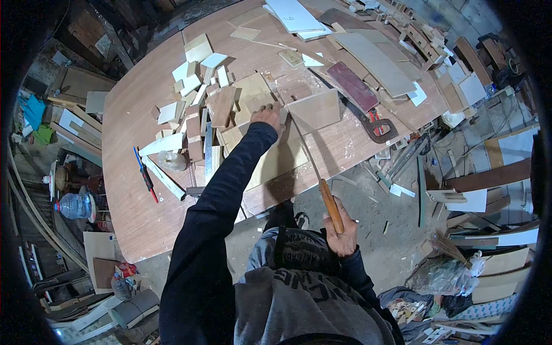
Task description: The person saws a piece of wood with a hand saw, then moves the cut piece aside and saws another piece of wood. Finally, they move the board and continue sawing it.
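Note:
My right hand [343, 231], near the table's front edge, is closed round the orange wooden handle [330, 206] of a saw. Its long thin blade [307, 150], seen almost edge-on, runs forward up to the left end of a pale wooden board [315, 109]. At that end my left hand [267, 117] presses down with bent fingers on a wooden piece; the fingertips are partly hidden. Beneath and beside this hand lie flat pale boards [270, 167]. A brown wood block [222, 107] sits just left of it.
Many wood offcuts [192, 80] are heaped on the table's left half. A red-and-blue tool [146, 175] lies at the left. Right of the board are a C-clamp [380, 127] and a dark red board [352, 86]. Boards and scraps stand around the floor, with a water bottle [75, 204] at left.

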`<state>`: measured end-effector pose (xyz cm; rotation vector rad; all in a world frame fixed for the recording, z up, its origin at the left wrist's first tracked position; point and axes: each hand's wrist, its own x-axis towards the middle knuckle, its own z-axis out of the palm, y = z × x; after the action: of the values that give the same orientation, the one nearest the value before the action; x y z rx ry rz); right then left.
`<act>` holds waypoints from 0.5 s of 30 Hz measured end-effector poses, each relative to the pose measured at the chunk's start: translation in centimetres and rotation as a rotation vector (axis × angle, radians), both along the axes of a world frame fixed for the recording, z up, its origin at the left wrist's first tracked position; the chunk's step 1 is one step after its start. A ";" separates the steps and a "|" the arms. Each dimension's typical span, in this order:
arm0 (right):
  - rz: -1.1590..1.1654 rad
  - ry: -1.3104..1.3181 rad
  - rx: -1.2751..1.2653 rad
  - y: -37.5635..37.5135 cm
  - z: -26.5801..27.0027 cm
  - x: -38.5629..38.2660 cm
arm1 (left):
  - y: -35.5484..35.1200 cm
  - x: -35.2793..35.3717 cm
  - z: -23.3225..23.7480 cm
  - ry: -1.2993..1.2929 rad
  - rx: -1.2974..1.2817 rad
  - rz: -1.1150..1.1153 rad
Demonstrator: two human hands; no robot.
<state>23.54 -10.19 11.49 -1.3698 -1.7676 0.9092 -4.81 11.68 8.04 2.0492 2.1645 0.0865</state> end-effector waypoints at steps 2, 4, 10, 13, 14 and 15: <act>0.011 -0.020 -0.007 -0.7 1.9 0.2 | -0.4 0.6 1.0 0.021 0.014 -0.011; 0.021 -0.044 -0.002 -0.9 3.7 0.5 | -0.3 1.3 1.6 0.037 0.041 -0.023; -0.009 -0.013 -0.048 -1.8 6.5 0.9 | -0.8 1.3 1.1 0.049 0.104 -0.063; -0.015 0.022 -0.099 -1.0 7.1 0.5 | -1.3 1.2 1.6 0.084 0.051 -0.128; -0.003 0.011 -0.079 -0.2 6.9 0.2 | -1.2 1.0 1.3 0.072 0.063 -0.132; 0.008 0.000 -0.052 0.7 6.8 -0.1 | -0.7 0.7 1.1 0.061 0.081 -0.137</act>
<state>23.43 -9.45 18.25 -1.3969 -1.7613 0.9658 -4.09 10.96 9.13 2.2672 2.0792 0.0981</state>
